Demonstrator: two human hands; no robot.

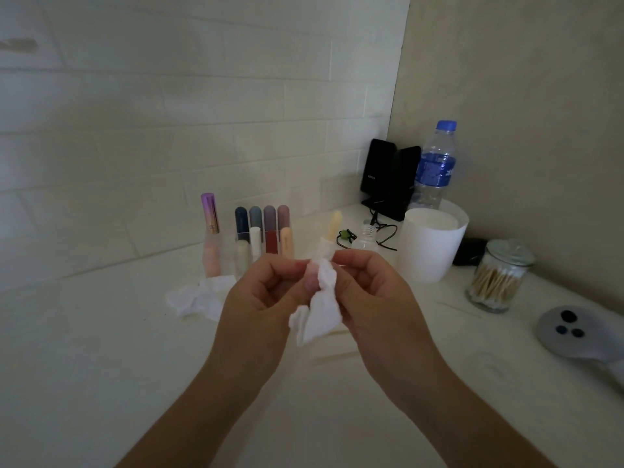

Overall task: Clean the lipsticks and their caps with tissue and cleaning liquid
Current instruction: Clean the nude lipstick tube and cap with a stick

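Above the middle of the white counter, my left hand [266, 295] pinches a small pale pink lipstick piece [311, 272], mostly hidden by fingers and tissue. My right hand [368, 292] holds a crumpled white tissue [320, 305] wrapped against that piece. Several lipsticks [265, 234] with dark and pastel caps stand in a row by the tiled wall, beside a taller tube with a purple-gold cap [211, 214]. A pale yellow lipstick [334, 224] stands behind my hands. A small clear open bottle [366, 236] sits to its right.
A used crumpled tissue [199, 297] lies left of my hands. A white cylinder tub [432, 243], a water bottle [437, 163], black speakers [388, 177], a glass jar of cotton swabs [499, 276] and a grey controller [574, 332] crowd the right side.
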